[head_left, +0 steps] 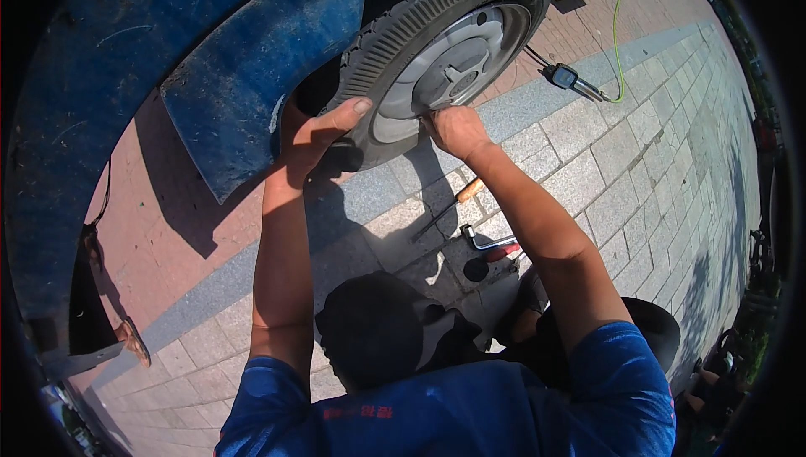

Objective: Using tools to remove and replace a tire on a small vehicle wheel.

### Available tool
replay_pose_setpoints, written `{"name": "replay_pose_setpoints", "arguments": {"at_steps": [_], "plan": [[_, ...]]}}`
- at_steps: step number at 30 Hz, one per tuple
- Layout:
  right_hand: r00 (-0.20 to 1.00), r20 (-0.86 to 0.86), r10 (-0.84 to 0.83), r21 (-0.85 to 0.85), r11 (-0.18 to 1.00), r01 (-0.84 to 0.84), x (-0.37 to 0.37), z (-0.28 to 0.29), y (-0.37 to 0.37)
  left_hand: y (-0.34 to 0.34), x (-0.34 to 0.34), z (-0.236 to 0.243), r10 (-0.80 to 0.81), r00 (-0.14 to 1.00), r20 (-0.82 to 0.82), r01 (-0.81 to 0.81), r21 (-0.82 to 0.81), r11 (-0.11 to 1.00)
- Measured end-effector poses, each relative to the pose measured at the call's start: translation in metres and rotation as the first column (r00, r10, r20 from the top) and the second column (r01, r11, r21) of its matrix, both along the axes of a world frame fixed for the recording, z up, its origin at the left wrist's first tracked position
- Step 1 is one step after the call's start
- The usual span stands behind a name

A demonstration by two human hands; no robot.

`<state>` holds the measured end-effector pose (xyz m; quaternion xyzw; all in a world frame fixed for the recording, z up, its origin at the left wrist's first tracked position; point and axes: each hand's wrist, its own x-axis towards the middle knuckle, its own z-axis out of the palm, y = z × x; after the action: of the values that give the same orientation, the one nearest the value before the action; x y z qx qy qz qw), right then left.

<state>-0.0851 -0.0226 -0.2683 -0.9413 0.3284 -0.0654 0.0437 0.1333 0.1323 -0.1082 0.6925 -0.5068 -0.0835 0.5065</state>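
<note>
So the wheel [430, 83] sat right up against the scuffed blue bodywork [260, 62], tyre and all. Left hand [315, 134] was at the tyre's near edge, thumb sticking out, fingers mostly hidden, so can't tell what that grip had. Right hand [456, 130] was at the lower part of the grey rim, fingers curled in; couldn't tell if its grip held anything either. An orange-handled tool [470, 190] and a bent chrome bar [477, 240] lay on the paving [646, 163] below, and a gauge [564, 77] with a yellow-green hose [619, 46] was off to the right.
</note>
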Motion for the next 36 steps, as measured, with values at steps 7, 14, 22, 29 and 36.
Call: {"name": "replay_pose_setpoints", "arguments": {"at_steps": [7,14,22,29,36], "plan": [[0.929,0.048,-0.368,0.859,0.489,0.149,0.031,0.004,-0.004,0.021,0.0,0.042,-0.327,0.765,-0.555,0.302,-0.138,0.943],[0.742,0.131,-0.657,0.977,-0.041,-0.209,-0.013,-0.039,-0.026,-0.009,-0.011,-0.006,-0.298,0.887,-0.352,0.326,0.023,0.945],[0.705,0.218,-0.675,0.942,-0.043,-0.333,0.003,-0.063,-0.017,0.004,-0.007,-0.017,-0.165,0.793,-0.586,0.286,0.119,0.951],[0.792,0.224,-0.568,0.966,0.022,-0.257,0.015,-0.052,-0.033,0.008,0.022,-0.045,-0.072,0.839,-0.539,0.226,0.225,0.948],[0.797,0.292,-0.529,0.938,-0.005,-0.346,0.016,-0.06,-0.002,-0.014,-0.033,0.026,-0.291,0.584,-0.758,0.439,-0.006,0.899]]}}
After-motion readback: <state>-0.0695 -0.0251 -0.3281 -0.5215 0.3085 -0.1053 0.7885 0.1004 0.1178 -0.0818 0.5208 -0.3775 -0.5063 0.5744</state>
